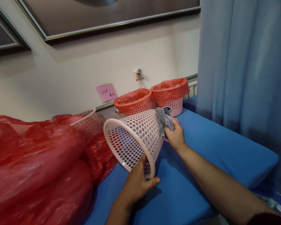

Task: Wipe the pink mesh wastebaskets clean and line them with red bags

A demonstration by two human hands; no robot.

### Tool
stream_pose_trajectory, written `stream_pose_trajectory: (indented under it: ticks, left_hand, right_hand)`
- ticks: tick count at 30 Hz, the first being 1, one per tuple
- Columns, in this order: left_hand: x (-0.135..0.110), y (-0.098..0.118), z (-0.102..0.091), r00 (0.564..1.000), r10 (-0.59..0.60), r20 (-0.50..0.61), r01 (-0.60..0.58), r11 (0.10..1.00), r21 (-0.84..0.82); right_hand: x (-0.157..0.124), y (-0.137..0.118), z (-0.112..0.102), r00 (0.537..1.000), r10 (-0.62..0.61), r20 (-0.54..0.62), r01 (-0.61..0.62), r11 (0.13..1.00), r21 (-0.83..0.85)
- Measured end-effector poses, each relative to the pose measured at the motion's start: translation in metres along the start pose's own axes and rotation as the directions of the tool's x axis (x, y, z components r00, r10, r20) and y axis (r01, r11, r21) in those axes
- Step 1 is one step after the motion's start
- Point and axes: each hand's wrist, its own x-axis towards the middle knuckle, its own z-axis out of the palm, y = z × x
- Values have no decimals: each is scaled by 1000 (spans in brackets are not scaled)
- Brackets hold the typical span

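A pale pink perforated wastebasket (142, 128) is tipped on its side over the blue table, its mouth facing left and toward me. My left hand (138, 179) grips the rim at the lower edge, fingers inside and thumb outside. Against the basket's base end, my right hand (176, 132) presses a grey cloth (163, 118), its fingers closed round the cloth. Behind it stand two upright wastebaskets lined with red bags, the nearer lined basket (134, 101) and the farther lined basket (170, 95).
A big heap of red plastic bags (37, 165) covers the left side, with another pink basket (89, 125) behind it. The blue padded table (224, 150) extends right toward a blue curtain (243, 62). A pink note (106, 92) and a wall socket (138, 74) are at the back.
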Motion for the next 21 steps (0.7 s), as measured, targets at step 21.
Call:
stream_pose_trajectory:
  ticks: [21]
  left_hand:
    - [-16,-7,-12,893,26,-449,-43,999,-28]
  right_hand:
    - [20,24,-1,940,339,-20,-338,927,-161]
